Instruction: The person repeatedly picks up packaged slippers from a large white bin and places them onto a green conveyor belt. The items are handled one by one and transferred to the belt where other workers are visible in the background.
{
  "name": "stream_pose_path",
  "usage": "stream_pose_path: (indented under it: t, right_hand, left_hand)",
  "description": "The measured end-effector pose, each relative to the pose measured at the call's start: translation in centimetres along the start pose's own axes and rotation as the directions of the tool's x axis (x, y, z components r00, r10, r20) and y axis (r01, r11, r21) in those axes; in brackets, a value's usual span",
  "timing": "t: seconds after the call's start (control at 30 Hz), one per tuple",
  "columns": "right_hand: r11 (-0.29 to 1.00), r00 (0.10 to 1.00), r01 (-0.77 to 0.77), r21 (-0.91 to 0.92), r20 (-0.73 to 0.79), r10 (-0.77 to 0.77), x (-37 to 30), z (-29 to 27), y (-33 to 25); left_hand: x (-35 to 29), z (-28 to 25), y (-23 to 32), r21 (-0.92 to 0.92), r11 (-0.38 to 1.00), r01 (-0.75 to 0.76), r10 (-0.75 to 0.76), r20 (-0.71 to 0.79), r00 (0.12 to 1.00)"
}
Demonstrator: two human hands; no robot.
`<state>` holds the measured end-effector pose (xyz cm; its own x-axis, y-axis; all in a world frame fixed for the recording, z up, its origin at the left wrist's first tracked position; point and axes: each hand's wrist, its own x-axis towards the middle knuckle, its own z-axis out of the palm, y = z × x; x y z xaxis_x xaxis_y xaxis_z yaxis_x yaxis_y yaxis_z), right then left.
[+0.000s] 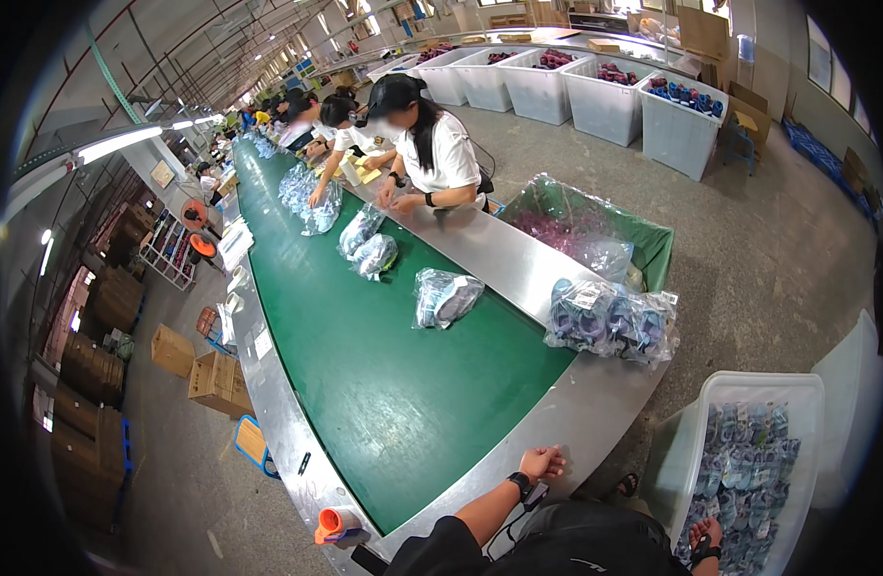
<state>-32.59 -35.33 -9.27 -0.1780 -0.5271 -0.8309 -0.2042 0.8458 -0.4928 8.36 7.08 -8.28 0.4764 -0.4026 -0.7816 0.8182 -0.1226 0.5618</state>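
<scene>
My left hand (543, 463) hovers by the metal edge (578, 408) at the near end of the green conveyor belt (393, 422). Its fingers are loosely bent and apart, with nothing in them. At the lower right, my right hand (705, 535) is inside a white plastic bin (702, 437), just over rows of blue-grey and purple shoes (744, 470). Its fingers look partly spread, and no shoe shows in its grasp. Clear bags of similar shoes (609, 319) lie together on the metal ledge ahead of my left hand.
Bagged shoes (448, 298) and more clear bags (367, 245) lie along the belt. Co-workers (436, 158) work at its right side. A green-lined crate (657, 252) holds plastic wrap. An orange cup (336, 523) stands at the near left edge. Bins of shoes (686, 125) line the back.
</scene>
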Motion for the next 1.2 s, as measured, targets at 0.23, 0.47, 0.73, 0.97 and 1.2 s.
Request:
stream_pose_path:
  t: [0.23,0.47,0.73,0.97,1.2]
  right_hand:
    - [0.999,0.999,-0.001,-0.034,0.049,0.003,0.2,-0.1,0.1]
    - [1.0,0.997,0.003,-0.017,0.075,-0.002,0.5,-0.4,0.3]
    - [1.0,0.998,-0.002,-0.015,0.063,0.003,-0.4,0.0,0.1]
    - [0.997,0.998,0.033,-0.067,0.059,-0.029,-0.7,0.1,0.0]
    - [0.999,0.996,0.03,-0.023,0.079,-0.029,-0.6,-0.6,-0.3]
  left_hand:
    - [0.0,0.0,0.0,0.004,1.0,0.006,-0.006,0.003,1.0]
    - [0.1,0.0,-0.1,-0.003,1.0,0.0,0.0,0.012,1.0]
    - [-0.1,0.1,0.1,0.008,1.0,-0.011,0.011,0.0,1.0]
    - [-0.5,0.1,0.3,-0.01,1.0,-0.009,0.009,0.01,1.0]
    - [-0.9,0.2,0.6,-0.031,0.999,0.011,-0.01,0.027,1.0]
